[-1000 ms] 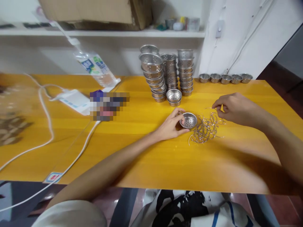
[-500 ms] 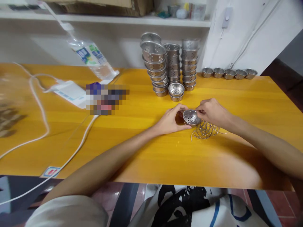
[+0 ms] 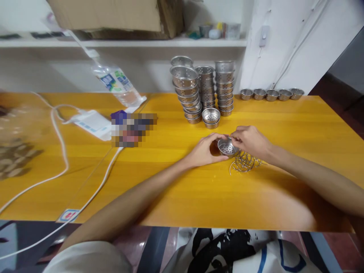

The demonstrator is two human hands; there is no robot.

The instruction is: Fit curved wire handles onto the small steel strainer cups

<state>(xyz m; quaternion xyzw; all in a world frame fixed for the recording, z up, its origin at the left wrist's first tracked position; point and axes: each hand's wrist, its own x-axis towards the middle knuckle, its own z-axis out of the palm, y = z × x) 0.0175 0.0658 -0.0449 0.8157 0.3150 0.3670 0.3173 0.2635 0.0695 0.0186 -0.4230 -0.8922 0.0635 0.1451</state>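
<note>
Left hand (image 3: 205, 151) cups perforated cup (image 3: 226, 147). Right hand (image 3: 250, 141) pinches its rim, probably with a wire. Wire rings (image 3: 244, 162) just below right hand.

Small home workshop, piecework assembly. Yellow tabletop (image 3: 176, 189) carries stacks of strainer cups (image 3: 199, 89), a row of five cups (image 3: 271, 94), a heap of wire rings (image 3: 246, 163). Cardboard box (image 3: 113, 17) on wall shelf (image 3: 142, 42). Power cable (image 3: 59, 151) trails across.
</note>
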